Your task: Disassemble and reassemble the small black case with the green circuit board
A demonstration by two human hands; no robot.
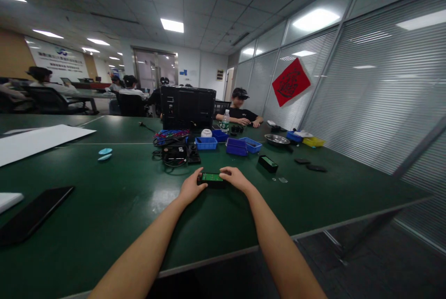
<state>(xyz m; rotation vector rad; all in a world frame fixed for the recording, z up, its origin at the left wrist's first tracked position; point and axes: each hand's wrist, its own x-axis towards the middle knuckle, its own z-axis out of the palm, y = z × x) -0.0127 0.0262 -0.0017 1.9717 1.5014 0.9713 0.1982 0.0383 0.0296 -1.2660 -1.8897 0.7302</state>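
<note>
Item: green board (212,177) in a black frame, lying flat on the dark green worktop (104,206), near its middle, straight ahead of the person.

Left hand (191,188): grip closed on the board's left end, thumb on top.

Right hand (236,178): grip closed on the board's right end, fingers curled over the edge. Both forearms stretch out over the worktop.

Nearby: black box (267,163) just right of the board; 2 small clear pieces (280,179) beside it. Behind: tangle of cables (173,154), blue trays (205,143), metal bowl (276,139), yellow tray (313,141), bottle (225,121), large black case (188,107).

Left side: phone (33,213), white sheet (35,141), 2 light-blue pieces (105,153).

Far side: a seated person (239,112), hands resting on the worktop.
</note>
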